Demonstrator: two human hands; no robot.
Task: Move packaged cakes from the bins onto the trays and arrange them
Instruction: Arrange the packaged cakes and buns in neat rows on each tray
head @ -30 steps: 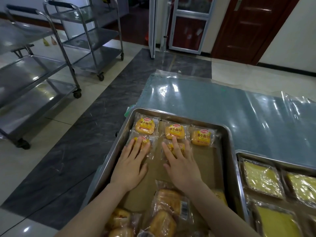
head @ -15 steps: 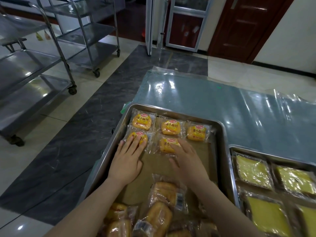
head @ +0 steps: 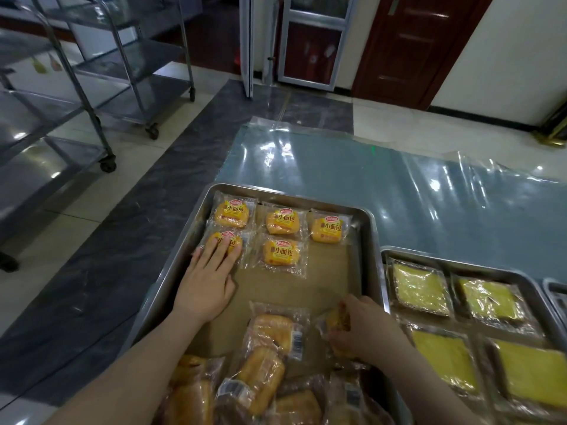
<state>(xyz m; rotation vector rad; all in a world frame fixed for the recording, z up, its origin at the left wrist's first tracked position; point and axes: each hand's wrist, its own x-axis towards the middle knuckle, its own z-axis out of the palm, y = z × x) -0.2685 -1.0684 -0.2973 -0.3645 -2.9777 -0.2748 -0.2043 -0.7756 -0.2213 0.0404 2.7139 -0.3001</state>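
left hand (head: 208,289): lay flat with the fingers straight. You pressed on the second-row left cake (head: 227,235), centre-left of frame. My read: you were pinning it square under the cake above so the column lined up.
right hand (head: 365,329): fingers were curled round a wrapped cake (head: 336,319) at lower right of the main tray (head: 291,195), close to its right wall. Probably the next piece to go in the grid.
grid: five yellow cakes (head: 282,222) sat in the tray's upper part, three in the top row and two in the second, labels facing up. The slot under the third top-row cake was bare brown liner (head: 325,271), so that looked like the target.
pile (head: 267,348): loose brown cakes overlapped at bottom centre of the same tray. It looked like a staging heap, not yet arranged.
second tray (head: 460,262): sat just beside the main tray at right of frame and held flat yellow square cakes (head: 420,289) in rows.
counter (head: 337,167): was covered in glossy film and carried both trays.
risk: the wrappers looked slick, so a one-handed placement could nudge its neighbours. The flat left hand likely guarded against that.
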